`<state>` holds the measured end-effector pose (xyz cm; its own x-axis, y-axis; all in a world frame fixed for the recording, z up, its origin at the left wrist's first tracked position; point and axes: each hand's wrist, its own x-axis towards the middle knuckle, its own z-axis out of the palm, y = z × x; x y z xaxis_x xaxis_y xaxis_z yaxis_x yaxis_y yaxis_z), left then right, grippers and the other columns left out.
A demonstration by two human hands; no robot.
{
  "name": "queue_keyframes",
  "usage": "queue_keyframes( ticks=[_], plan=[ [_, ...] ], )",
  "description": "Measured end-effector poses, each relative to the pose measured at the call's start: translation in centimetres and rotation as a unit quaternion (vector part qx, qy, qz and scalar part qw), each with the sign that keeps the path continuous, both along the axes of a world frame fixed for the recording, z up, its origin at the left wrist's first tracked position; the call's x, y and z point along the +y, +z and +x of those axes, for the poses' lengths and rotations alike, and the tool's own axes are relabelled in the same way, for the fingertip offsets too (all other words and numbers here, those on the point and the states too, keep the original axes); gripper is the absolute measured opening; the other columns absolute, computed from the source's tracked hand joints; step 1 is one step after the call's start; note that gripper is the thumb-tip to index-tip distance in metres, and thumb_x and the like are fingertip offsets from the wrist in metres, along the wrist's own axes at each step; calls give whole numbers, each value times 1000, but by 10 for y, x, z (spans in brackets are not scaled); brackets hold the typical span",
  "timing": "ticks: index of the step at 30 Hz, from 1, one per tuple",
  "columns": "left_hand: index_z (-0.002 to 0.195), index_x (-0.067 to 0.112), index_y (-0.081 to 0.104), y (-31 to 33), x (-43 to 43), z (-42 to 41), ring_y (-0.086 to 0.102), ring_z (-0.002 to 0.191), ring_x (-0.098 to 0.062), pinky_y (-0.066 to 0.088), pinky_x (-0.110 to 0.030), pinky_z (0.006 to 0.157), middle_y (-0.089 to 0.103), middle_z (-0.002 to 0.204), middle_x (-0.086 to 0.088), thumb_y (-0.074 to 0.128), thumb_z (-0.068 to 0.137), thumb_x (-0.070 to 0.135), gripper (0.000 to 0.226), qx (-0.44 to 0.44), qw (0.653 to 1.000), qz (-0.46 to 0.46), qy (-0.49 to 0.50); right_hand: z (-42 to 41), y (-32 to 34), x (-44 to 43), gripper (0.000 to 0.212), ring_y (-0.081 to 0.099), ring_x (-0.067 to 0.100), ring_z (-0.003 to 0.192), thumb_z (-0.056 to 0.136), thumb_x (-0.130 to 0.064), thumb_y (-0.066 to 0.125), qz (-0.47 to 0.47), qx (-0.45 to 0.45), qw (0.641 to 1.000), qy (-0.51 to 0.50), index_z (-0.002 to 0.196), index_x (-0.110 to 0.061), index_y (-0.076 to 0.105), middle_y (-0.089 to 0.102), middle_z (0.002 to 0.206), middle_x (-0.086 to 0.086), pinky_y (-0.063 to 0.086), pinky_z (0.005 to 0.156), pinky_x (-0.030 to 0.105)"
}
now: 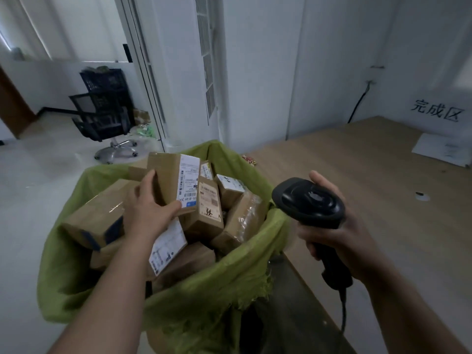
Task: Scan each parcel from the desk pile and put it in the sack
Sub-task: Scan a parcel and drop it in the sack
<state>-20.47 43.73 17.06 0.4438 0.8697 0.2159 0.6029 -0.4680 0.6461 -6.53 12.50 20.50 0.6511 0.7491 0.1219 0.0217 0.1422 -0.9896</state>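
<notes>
Left hand (148, 205) holds one parcel (168, 180) over sack (204, 302) of perhaps eight.

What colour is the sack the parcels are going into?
Yellow-green sack, clearest in the head view.

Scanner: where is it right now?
Head view, right of centre: the scanner is held in the right hand over the desk, just right of the green sack, where the left hand holds a parcel.

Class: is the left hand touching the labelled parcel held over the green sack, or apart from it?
Touching. The head view shows the left hand pinching the parcel between thumb and fingers, with no gap.
</notes>
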Motion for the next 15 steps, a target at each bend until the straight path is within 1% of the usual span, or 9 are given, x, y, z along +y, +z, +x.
queue_keyframes(
  ticks=[2, 4, 6, 7, 10, 13, 15],
  plan=[
    [149, 37, 26, 6, 22, 10, 33, 132, -34, 33, -49, 106, 37, 144, -13, 75, 74, 39, 89, 45, 998, 36, -7, 1, 1, 17, 98, 55, 29, 51, 54, -9, 85, 1, -7, 1000, -8, 133, -49, 43, 67, 96, 9, 48, 43, 35],
    [148, 36, 25, 7, 42, 22, 36, 128, -36, 33, -46, 104, 38, 142, -15, 74, 75, 44, 88, 116, 991, 68, -13, 1, 1, 34, 96, 54, 29, 51, 57, -2, 80, -5, -17, 1000, -22, 133, -48, 42, 65, 102, 11, 48, 43, 35],
    [147, 34, 24, 3, 59, 33, 37, 126, -38, 33, -45, 103, 37, 141, -18, 72, 78, 47, 85, 186, 979, 82, -24, 1, 1, 47, 98, 55, 29, 51, 59, 3, 83, -11, -26, 999, -38, 134, -45, 42, 63, 106, 13, 48, 43, 35],
    [146, 33, 24, -2, 66, 40, 37, 127, -39, 32, -45, 104, 36, 141, -19, 71, 79, 47, 83, 207, 975, 80, -31, 1, 1, 52, 98, 55, 29, 51, 59, 4, 82, -12, -28, 998, -48, 135, -43, 42, 62, 109, 14, 48, 43, 36],
    [147, 30, 22, -16, 82, 58, 36, 127, -41, 33, -45, 105, 34, 141, -22, 71, 81, 43, 83, 225, 972, 59, -41, 4, -1, 62, 94, 56, 28, 52, 56, 3, 72, -16, -24, 997, -74, 133, -43, 44, 59, 116, 17, 49, 43, 35],
    [146, 20, 20, -19, 93, 75, 33, 128, -44, 33, -47, 105, 29, 142, -28, 71, 83, 38, 83, 252, 966, 40, -41, 6, -6, 66, 94, 54, 31, 51, 55, 4, 72, -23, -18, 995, -99, 131, -44, 47, 58, 118, 18, 49, 42, 35],
    [144, 12, 18, -15, 103, 83, 34, 130, -45, 35, -48, 104, 30, 143, -28, 73, 82, 32, 86, 278, 960, 5, -45, 6, -7, 66, 95, 53, 33, 51, 54, 4, 73, -32, -13, 993, -111, 132, -44, 47, 58, 119, 19, 49, 42, 36]
  ],
)
